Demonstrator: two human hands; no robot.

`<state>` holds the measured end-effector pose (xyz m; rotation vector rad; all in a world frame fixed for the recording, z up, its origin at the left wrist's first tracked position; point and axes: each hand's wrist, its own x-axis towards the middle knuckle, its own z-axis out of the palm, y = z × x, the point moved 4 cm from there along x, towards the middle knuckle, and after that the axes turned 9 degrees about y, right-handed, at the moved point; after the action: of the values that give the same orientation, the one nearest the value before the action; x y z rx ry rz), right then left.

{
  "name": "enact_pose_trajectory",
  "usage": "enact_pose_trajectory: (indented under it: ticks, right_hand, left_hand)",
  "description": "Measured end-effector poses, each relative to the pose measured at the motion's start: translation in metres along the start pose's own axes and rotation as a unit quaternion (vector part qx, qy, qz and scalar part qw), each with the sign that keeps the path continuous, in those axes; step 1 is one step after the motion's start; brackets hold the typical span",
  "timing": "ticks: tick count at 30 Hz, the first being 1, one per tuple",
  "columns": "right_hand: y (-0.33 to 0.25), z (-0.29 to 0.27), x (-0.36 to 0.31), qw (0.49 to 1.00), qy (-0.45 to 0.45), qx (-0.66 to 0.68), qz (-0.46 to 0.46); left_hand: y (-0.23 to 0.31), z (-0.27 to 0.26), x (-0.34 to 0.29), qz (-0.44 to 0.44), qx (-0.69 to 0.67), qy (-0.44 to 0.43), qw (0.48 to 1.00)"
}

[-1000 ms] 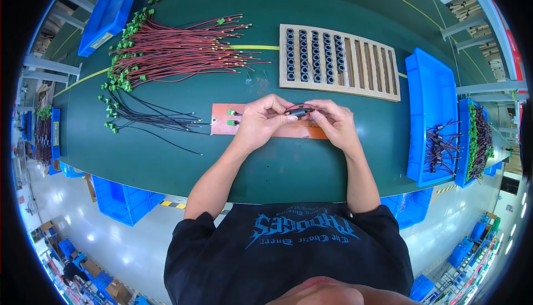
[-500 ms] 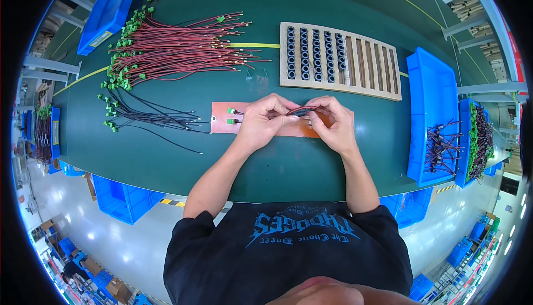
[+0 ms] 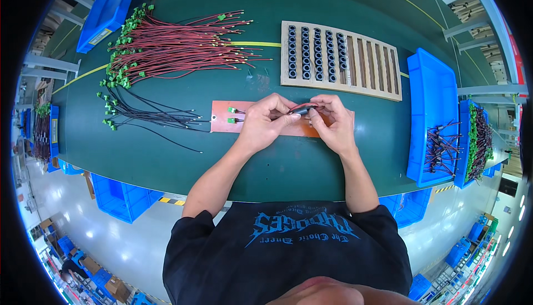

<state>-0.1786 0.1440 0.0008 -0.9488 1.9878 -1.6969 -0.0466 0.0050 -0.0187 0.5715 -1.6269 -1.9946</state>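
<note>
Since a second ago, hardly anything is moving | we are keeping both hands over the orange pad point(image 3: 222, 123) | left hand point(image 3: 265, 124) and right hand point(image 3: 333, 124) are pinching shut on the wire point(image 3: 302, 108) | threading is continuing, we judge.

Your green counter point(image 3: 166, 155) carries a fan of red wires point(image 3: 177, 55) with green plugs at far left, black wires point(image 3: 150, 119) below them, an orange mat point(image 3: 222, 119) at centre, a slotted wooden rack point(image 3: 341, 60) beyond it, and what looks like a blue bin point(image 3: 436, 110) at right.
</note>
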Motion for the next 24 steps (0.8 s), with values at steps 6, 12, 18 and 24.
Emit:
enact_pose_trajectory:
  ticks: [6,12,18,24]
  right_hand:
    - [-0.012,-0.004,0.005,0.997,-0.055,-0.026,-0.039]
    - [-0.016,-0.009,0.01,0.977,-0.043,-0.129,-0.163]
    - [-0.024,-0.013,0.009,0.955,-0.075,-0.167,-0.235]
    - [-0.033,-0.014,0.007,0.932,-0.073,-0.201,-0.293]
  left_hand:
    - [-0.003,-0.002,0.002,-0.012,-0.027,-0.01,1.0]
    - [-0.004,-0.004,0.004,0.028,-0.002,-0.036,0.999]
    - [-0.007,-0.005,0.004,0.008,-0.019,-0.052,0.998]
    - [-0.002,-0.005,0.004,0.008,0.015,-0.09,0.996]
